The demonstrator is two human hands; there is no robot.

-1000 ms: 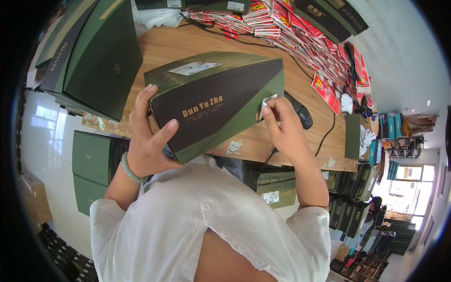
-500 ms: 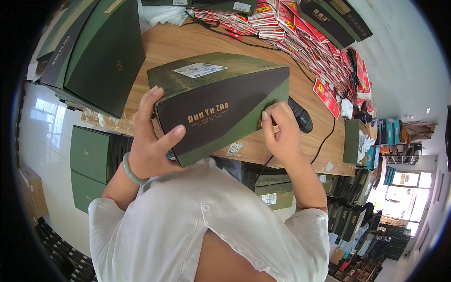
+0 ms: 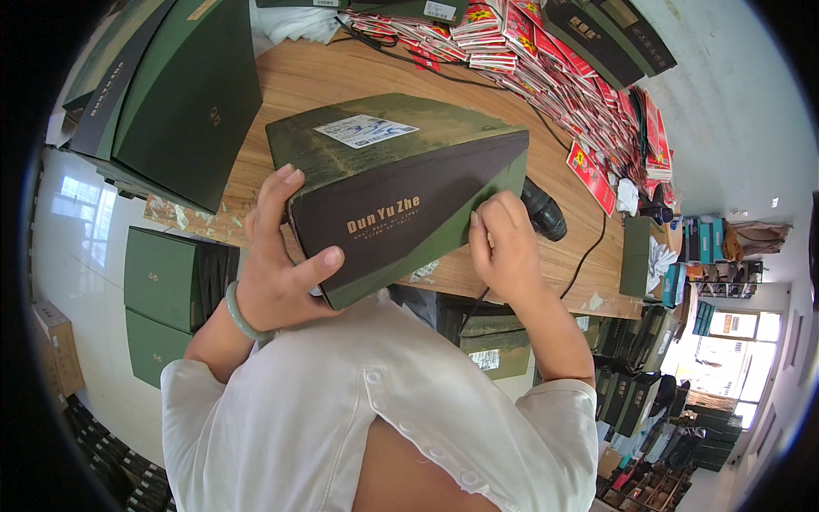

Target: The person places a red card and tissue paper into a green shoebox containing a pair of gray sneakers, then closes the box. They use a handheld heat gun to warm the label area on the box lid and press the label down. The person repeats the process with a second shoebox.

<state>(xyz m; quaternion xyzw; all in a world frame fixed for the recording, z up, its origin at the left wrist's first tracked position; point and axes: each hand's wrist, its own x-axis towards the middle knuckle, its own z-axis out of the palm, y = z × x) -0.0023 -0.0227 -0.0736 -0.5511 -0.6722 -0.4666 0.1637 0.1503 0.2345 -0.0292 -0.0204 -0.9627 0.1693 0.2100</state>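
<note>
A green and dark-brown shoebox (image 3: 401, 200) is tilted toward me above the wooden table, its printed side facing me. A white label (image 3: 365, 130) with blue marks is stuck on its green upper face. My left hand (image 3: 286, 256) holds the box's left end, fingers around the corner and thumb on the brown side. At the right part of that side, my right hand (image 3: 505, 235) is closed, thumb and curled fingertips against the green corner area. Whatever is pinched there, if anything, is hidden. A black scanner-like handheld device (image 3: 543, 211) lies just beyond my right hand, partly covered.
Red-and-white printed packets (image 3: 546, 64) heap along the table's far right, with a black cable (image 3: 461, 81) running past them. Large green boxes (image 3: 188, 102) stand at the left. More green boxes (image 3: 160, 277) are stacked below the table's left edge. Loaded shelves (image 3: 640, 401) fill the right.
The box has tipped slightly, bringing more of its brown side into view. My right hand has slid a little down and left along the box.
</note>
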